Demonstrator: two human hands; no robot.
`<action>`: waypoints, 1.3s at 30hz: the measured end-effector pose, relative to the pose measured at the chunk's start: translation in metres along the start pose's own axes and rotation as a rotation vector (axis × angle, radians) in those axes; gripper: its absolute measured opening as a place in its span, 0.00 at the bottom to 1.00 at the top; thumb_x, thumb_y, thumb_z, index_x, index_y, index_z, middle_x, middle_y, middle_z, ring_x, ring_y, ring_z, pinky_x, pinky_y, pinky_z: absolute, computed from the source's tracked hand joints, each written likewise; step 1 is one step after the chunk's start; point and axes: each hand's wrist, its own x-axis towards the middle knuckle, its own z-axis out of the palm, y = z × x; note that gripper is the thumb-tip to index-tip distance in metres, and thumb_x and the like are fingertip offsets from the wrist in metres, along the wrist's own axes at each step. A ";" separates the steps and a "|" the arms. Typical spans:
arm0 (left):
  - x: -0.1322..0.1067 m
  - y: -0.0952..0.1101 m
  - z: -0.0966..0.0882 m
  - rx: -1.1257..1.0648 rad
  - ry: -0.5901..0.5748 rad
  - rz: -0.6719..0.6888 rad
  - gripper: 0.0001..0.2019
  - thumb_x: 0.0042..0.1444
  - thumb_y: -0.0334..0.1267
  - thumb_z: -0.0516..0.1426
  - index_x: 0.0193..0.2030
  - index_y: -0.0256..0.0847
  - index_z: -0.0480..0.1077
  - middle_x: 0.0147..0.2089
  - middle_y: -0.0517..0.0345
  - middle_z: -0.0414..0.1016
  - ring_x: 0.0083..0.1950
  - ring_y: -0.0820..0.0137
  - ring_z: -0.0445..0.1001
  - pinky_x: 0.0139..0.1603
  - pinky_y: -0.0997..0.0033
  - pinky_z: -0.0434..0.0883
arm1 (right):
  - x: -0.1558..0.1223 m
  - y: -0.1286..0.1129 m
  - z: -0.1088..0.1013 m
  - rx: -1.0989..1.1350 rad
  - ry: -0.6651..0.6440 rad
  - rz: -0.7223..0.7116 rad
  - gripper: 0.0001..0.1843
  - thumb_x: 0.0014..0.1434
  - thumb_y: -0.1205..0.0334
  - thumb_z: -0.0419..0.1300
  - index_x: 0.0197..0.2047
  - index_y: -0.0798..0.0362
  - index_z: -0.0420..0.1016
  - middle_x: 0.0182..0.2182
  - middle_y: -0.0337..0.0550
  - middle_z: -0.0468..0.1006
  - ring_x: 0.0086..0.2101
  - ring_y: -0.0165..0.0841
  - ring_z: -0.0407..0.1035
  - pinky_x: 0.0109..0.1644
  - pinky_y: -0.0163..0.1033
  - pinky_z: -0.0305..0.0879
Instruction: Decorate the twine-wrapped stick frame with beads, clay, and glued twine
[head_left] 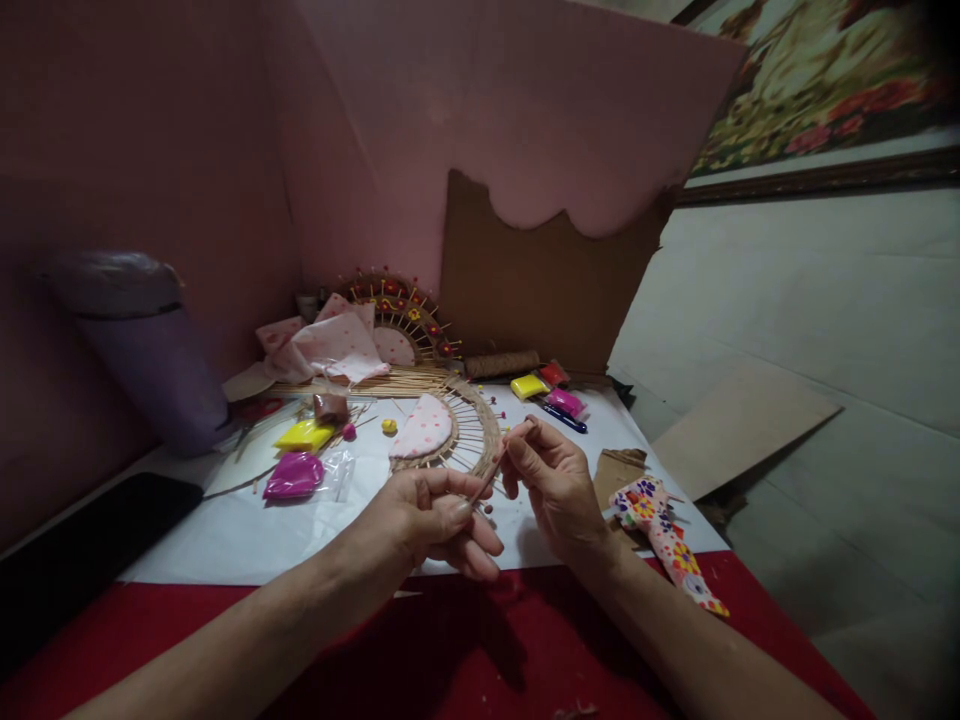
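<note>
A thin brown strand [489, 477], which looks like soft clay, stretches at a slant between my two hands. My left hand [439, 520] pinches its lower end between thumb and fingers, with the other fingers loosely curled below. The upper end is gripped by the fingertips of my right hand [551, 480]. Just behind them lies a half-round craft piece [424, 425] of dotted pink fabric, edged with twine and ringed by thin sticks; my hands hide part of it. Small dark red beads [487, 509] sit at stick tips by my left hand.
To the left are yellow [304, 435] and magenta [294, 477] clay packs, a purple tumbler [150, 350] and a black flat object [97, 540]. Behind stand a decorated half-round piece [416, 315], a twine roll [502, 364] and cardboard [540, 290]. A flowered fabric piece [671, 545] lies right.
</note>
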 end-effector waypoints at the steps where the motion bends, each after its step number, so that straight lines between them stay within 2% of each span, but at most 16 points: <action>1: 0.000 -0.001 0.000 0.003 0.004 -0.001 0.13 0.51 0.37 0.61 0.41 0.33 0.67 0.29 0.49 0.79 0.27 0.66 0.78 0.31 0.71 0.71 | 0.000 0.000 0.000 -0.001 -0.005 0.001 0.10 0.53 0.56 0.64 0.29 0.54 0.70 0.24 0.36 0.71 0.20 0.24 0.60 0.21 0.30 0.57; 6: 0.001 0.000 0.000 -0.016 0.066 -0.024 0.19 0.47 0.39 0.65 0.43 0.33 0.67 0.30 0.49 0.79 0.29 0.65 0.79 0.34 0.67 0.73 | 0.001 0.000 -0.001 0.013 -0.008 -0.010 0.10 0.53 0.57 0.64 0.29 0.54 0.70 0.24 0.36 0.71 0.20 0.23 0.59 0.21 0.30 0.57; 10: 0.000 0.002 0.002 -0.042 0.052 -0.018 0.17 0.53 0.46 0.59 0.41 0.32 0.68 0.34 0.45 0.79 0.31 0.65 0.79 0.35 0.67 0.73 | 0.001 -0.001 -0.001 0.029 0.009 -0.017 0.10 0.54 0.57 0.64 0.29 0.54 0.70 0.24 0.35 0.71 0.20 0.23 0.59 0.21 0.29 0.57; 14: -0.001 0.002 0.002 -0.043 0.055 -0.019 0.15 0.51 0.38 0.63 0.43 0.32 0.69 0.35 0.46 0.79 0.34 0.65 0.79 0.39 0.66 0.73 | 0.001 -0.001 -0.001 0.011 0.018 -0.014 0.11 0.54 0.56 0.64 0.28 0.54 0.70 0.24 0.35 0.70 0.20 0.23 0.58 0.20 0.29 0.57; 20: -0.001 0.003 0.002 -0.036 0.113 -0.041 0.19 0.43 0.29 0.67 0.43 0.32 0.68 0.30 0.51 0.79 0.32 0.63 0.79 0.40 0.63 0.74 | 0.001 0.000 -0.002 0.006 0.003 0.001 0.11 0.53 0.56 0.64 0.28 0.54 0.70 0.24 0.36 0.70 0.20 0.23 0.59 0.21 0.29 0.57; 26: 0.000 0.003 0.004 -0.036 0.127 -0.038 0.17 0.49 0.39 0.64 0.43 0.31 0.69 0.33 0.46 0.79 0.31 0.64 0.79 0.38 0.65 0.74 | 0.001 0.000 -0.002 0.028 0.010 -0.007 0.11 0.54 0.57 0.64 0.28 0.54 0.70 0.24 0.35 0.71 0.19 0.23 0.59 0.20 0.28 0.57; 31: -0.002 0.004 0.004 -0.034 0.124 -0.049 0.21 0.41 0.27 0.67 0.44 0.31 0.69 0.34 0.47 0.79 0.34 0.63 0.79 0.41 0.65 0.74 | 0.001 0.000 -0.002 0.039 0.001 -0.006 0.10 0.55 0.57 0.63 0.29 0.54 0.70 0.24 0.35 0.72 0.20 0.23 0.60 0.20 0.28 0.58; 34: -0.002 0.003 0.004 -0.049 0.117 -0.055 0.18 0.46 0.30 0.65 0.45 0.30 0.69 0.34 0.45 0.79 0.35 0.63 0.79 0.43 0.63 0.73 | 0.001 0.000 -0.002 0.030 0.001 -0.009 0.10 0.55 0.57 0.63 0.29 0.54 0.70 0.24 0.35 0.72 0.20 0.23 0.59 0.21 0.29 0.57; 39: 0.000 0.000 0.002 -0.085 0.094 -0.028 0.20 0.49 0.35 0.64 0.48 0.30 0.68 0.40 0.41 0.79 0.38 0.61 0.79 0.45 0.62 0.72 | 0.001 0.000 -0.002 0.032 0.006 -0.012 0.10 0.55 0.58 0.63 0.28 0.54 0.70 0.24 0.35 0.71 0.20 0.22 0.59 0.21 0.29 0.56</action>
